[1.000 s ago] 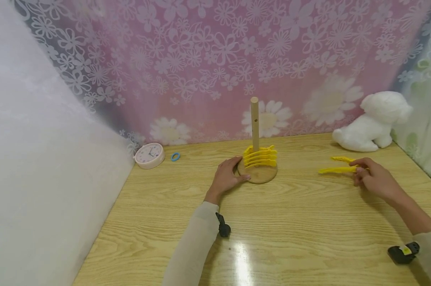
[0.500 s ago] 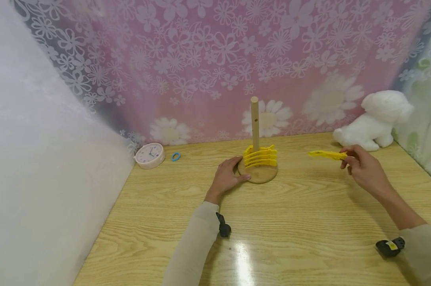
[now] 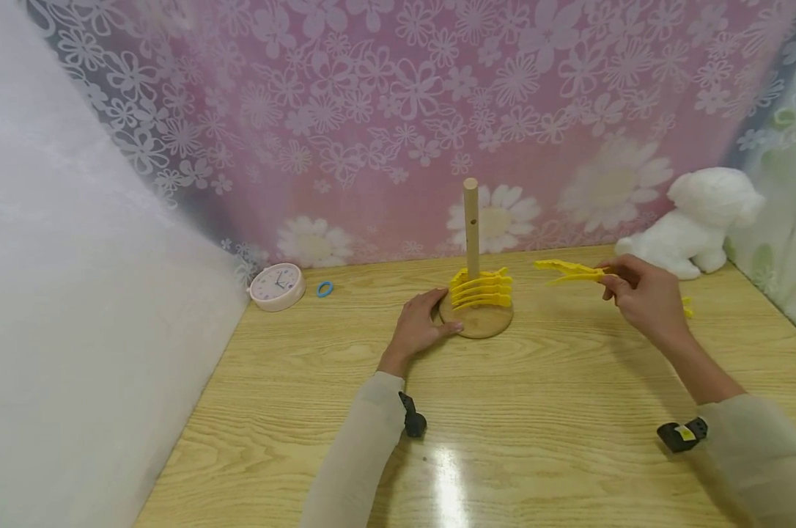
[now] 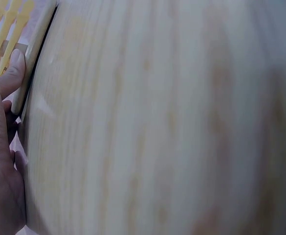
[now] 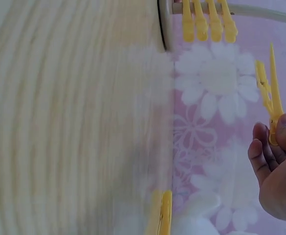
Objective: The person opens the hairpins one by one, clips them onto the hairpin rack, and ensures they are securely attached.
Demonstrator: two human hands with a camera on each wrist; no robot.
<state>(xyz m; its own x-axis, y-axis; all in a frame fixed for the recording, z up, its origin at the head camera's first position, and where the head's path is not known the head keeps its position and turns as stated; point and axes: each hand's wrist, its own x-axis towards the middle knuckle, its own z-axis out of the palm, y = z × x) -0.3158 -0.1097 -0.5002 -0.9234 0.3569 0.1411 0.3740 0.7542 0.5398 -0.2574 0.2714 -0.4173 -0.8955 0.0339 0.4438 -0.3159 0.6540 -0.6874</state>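
Note:
In the head view a wooden stand (image 3: 472, 235) has an upright post on a round base. Several yellow alligator hair clips (image 3: 482, 290) are stacked around the foot of its post. My left hand (image 3: 419, 326) grips the base's left edge, thumb on top in the left wrist view. To the right of the stand, my right hand (image 3: 649, 297) pinches one yellow alligator hair clip (image 3: 572, 271) by its end, held above the table. This clip is spread apart, its tips pointing toward the post. Another yellow clip (image 3: 687, 307) lies on the table, mostly hidden behind the right hand.
A pink clock (image 3: 276, 287) and a small blue ring (image 3: 325, 289) lie at the back left of the wooden table (image 3: 536, 396). A white plush dog (image 3: 691, 224) sits at the back right. Behind the table hangs a pink flowered curtain (image 3: 371, 132).
My right hand has lifted the clip off the table and carried it left toward the stand. The clip looked closed half a second ago and is now spread. My left hand has stayed put.

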